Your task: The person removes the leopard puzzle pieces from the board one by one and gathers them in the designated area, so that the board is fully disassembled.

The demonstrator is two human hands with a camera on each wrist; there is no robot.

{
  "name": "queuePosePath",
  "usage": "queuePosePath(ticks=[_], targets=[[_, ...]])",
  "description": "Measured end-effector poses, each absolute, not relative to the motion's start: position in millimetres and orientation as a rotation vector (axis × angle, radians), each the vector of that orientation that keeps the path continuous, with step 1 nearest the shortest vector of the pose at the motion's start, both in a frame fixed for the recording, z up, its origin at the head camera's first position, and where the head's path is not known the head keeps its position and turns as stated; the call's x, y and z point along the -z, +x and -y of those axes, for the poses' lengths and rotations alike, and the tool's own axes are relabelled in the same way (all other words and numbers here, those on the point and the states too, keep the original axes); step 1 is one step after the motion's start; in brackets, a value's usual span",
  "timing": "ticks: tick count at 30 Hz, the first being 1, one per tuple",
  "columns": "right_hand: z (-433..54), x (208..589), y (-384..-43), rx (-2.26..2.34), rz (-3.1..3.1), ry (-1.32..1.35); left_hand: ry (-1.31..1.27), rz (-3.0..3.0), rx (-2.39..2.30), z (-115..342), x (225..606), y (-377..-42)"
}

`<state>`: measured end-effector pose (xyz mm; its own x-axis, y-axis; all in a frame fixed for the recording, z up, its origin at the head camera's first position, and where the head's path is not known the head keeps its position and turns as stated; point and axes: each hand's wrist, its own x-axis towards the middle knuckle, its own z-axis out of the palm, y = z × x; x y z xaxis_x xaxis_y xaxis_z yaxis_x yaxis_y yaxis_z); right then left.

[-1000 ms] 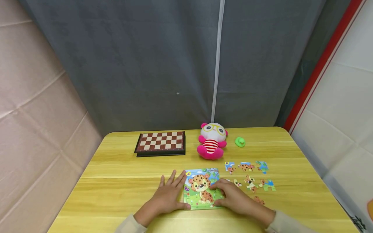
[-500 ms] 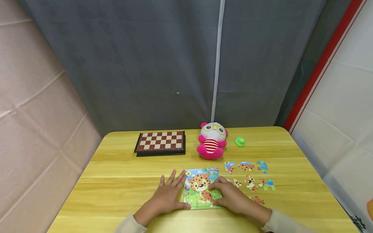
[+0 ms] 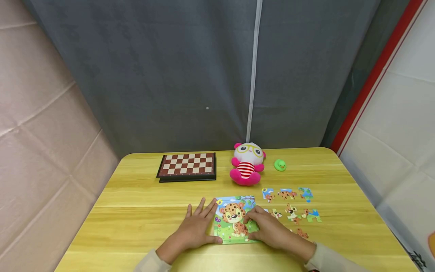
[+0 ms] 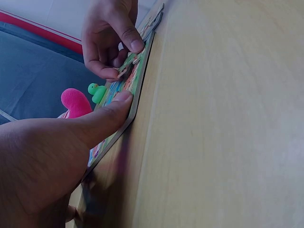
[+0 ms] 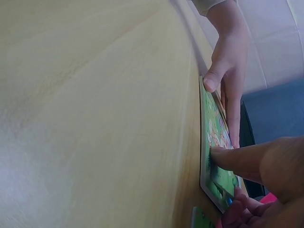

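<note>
A jigsaw puzzle board (image 3: 234, 217) with a spotted cub picture lies flat at the front of the table. My left hand (image 3: 195, 230) rests along its left edge with fingers spread straight, and the left thumb (image 4: 114, 111) touches the near corner. Over the right part of the board, my right hand (image 3: 272, 230) pinches a puzzle piece (image 4: 127, 65) between thumb and fingers. The piece looks tilted against the board in the left wrist view. From the head view the right fingers mostly hide it.
Several loose puzzle pieces (image 3: 293, 213) lie in rough rows right of the board. Behind stand a folded chessboard (image 3: 187, 165), a pink panda plush (image 3: 247, 166) and a green toy duck (image 3: 280, 165). A grey curtain (image 3: 183, 83) closes off the table's far side.
The right hand and sleeve have shifted slightly left, uncovering a bit more of a loose piece nearby. The left hand has kept its place on the board.
</note>
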<state>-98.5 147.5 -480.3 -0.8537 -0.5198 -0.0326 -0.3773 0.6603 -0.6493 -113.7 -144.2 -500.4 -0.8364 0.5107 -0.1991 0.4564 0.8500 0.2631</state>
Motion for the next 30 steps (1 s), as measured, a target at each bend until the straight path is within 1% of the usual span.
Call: queuePosePath(ticks=[15, 30], targets=[[-150.5, 483.2, -100.9, 1.1, -2.604, -0.771, 0.73, -2.763, -0.296, 144.2, 500.6, -113.0], [-151.7, 481.4, -97.2, 1.187, -2.611, -0.686, 0.746, -2.772, -0.286, 144.9, 501.3, -113.2]])
